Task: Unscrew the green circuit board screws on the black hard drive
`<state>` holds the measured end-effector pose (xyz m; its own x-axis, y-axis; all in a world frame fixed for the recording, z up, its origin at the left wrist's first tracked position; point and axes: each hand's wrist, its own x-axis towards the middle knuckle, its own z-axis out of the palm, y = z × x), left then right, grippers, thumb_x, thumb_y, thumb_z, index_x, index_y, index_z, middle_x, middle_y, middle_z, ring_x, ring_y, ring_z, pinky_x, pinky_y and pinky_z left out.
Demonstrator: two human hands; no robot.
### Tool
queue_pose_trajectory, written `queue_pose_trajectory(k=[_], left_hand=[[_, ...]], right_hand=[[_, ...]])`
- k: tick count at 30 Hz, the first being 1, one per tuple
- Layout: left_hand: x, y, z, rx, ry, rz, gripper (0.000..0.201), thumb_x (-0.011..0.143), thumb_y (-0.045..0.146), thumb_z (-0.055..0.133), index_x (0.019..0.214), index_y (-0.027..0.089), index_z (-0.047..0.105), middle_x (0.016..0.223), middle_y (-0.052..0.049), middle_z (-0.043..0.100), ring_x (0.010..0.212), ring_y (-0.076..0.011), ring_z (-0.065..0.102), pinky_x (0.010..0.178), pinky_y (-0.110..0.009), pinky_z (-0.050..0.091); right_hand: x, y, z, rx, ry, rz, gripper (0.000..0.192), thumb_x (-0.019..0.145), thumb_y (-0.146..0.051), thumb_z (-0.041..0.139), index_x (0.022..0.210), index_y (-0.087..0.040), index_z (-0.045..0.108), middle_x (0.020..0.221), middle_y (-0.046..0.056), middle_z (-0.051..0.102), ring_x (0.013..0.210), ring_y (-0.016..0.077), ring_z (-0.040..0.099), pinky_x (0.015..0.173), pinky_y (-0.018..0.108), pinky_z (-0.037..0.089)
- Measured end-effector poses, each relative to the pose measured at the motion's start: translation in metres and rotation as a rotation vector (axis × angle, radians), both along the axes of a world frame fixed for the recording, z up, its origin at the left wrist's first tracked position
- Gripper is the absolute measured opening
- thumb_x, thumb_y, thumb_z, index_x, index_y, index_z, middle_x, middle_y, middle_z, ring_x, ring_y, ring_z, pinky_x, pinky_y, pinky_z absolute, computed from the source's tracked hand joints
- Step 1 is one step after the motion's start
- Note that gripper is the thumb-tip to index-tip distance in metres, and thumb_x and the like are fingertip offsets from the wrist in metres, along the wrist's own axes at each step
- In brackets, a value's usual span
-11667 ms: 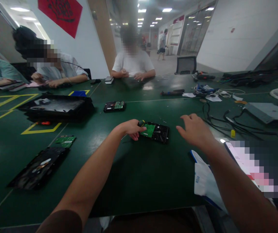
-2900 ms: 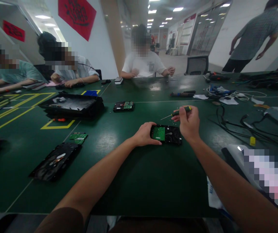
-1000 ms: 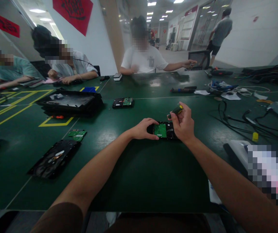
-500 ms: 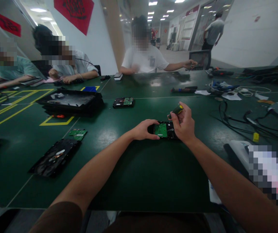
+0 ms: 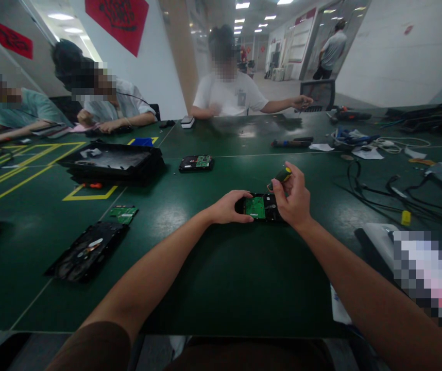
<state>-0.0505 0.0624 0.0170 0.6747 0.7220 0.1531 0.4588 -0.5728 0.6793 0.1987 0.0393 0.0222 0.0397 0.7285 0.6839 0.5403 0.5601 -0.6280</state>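
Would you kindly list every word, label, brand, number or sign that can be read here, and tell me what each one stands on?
Nothing can be read with certainty.
Large red sign: dark brush writing, too stylised to read.
Small red sign: dark brush writing, blurred.
Green board on the held drive: pale label, too small.
White shirt opposite: dark chest print, too small.
Object at lower right: pixelated, unreadable.
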Motion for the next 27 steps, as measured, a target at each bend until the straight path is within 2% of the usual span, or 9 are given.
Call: queue_pose_trajectory(k=[4,10,20,27], left_hand=[[-0.003,-0.006,-0.003,-0.008,0.004,0.070,0.094,0.073,0.058,0.084,0.150,0.018,0.048,0.154,-0.017,0.051,0.143,-0.0358,0.049,0.121,-0.054,0.041],[-0.002,-0.012,-0.005,0.048,0.011,0.093,0.079,0.076,0.058,0.082,0.140,0.021,0.055,0.153,-0.015,0.053,0.143,-0.0355,0.050,0.121,-0.056,0.041],[-0.004,-0.010,-0.004,-0.003,-0.010,0.089,0.085,0.071,0.058,0.085,0.140,0.019,0.055,0.156,-0.018,0.050,0.143,-0.0357,0.050,0.120,-0.054,0.042],[-0.004,-0.010,-0.005,-0.012,-0.027,0.101,0.080,0.071,0.056,0.086,0.136,0.020,0.056,0.155,-0.017,0.052,0.142,-0.0356,0.052,0.118,-0.054,0.043]], right_hand=[[0.000,0.000,-0.001,-0.010,0.006,0.009,0.064,0.099,-0.036,0.061,0.157,-0.028,0.037,0.122,0.011,0.073,0.096,0.0282,0.078,0.088,0.050,0.066],[0.000,0.000,-0.002,-0.012,0.016,0.010,0.064,0.099,-0.038,0.061,0.157,-0.028,0.037,0.122,0.012,0.073,0.095,0.0285,0.079,0.088,0.050,0.066],[-0.001,0.000,-0.002,-0.011,0.017,0.017,0.064,0.099,-0.040,0.060,0.157,-0.027,0.037,0.123,0.012,0.073,0.095,0.0291,0.079,0.086,0.049,0.067],[-0.001,-0.001,-0.002,-0.004,0.018,0.024,0.063,0.100,-0.039,0.060,0.157,-0.027,0.036,0.122,0.012,0.073,0.096,0.0290,0.078,0.088,0.049,0.066]])
